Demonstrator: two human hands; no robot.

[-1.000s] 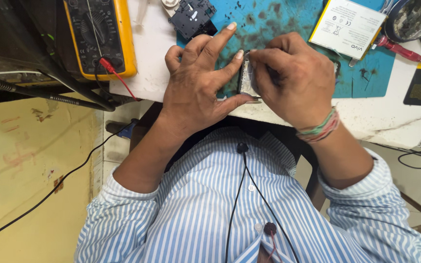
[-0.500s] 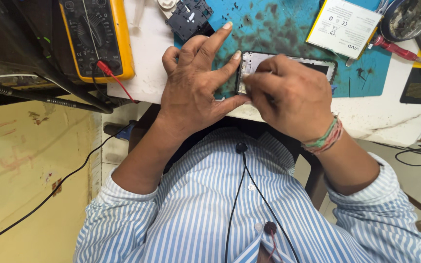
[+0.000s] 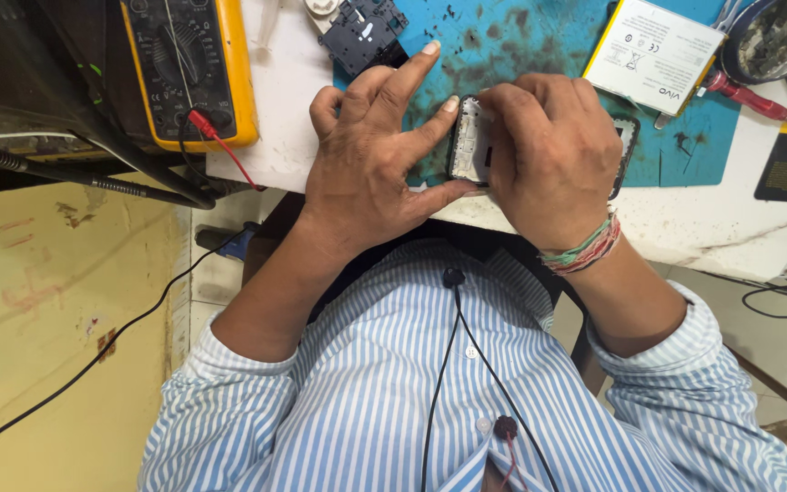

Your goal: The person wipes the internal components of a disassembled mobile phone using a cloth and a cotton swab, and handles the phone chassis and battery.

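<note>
An opened phone body (image 3: 469, 142) with a whitish inner frame lies on a stained teal work mat (image 3: 539, 36). My left hand (image 3: 375, 159) grips its left end between thumb and middle finger, index finger raised. My right hand (image 3: 548, 159) covers the middle of the phone body and presses on it with the fingertips; its far end shows at the right (image 3: 628, 137). Whether the right hand holds a small tool is hidden. Coloured thread bands circle my right wrist (image 3: 585, 251).
A yellow multimeter (image 3: 189, 64) with a red probe lead sits at the left of the white bench (image 3: 721, 228). A black phone part (image 3: 366, 32) lies above my left hand. A white-and-yellow battery (image 3: 653, 50), a red-handled tool (image 3: 744, 91) and a round dish (image 3: 776, 32) are at the right.
The view has drifted slightly, and the phone body shows more between my hands. My right hand has shifted a little to the right along it; my left grip is unchanged.
</note>
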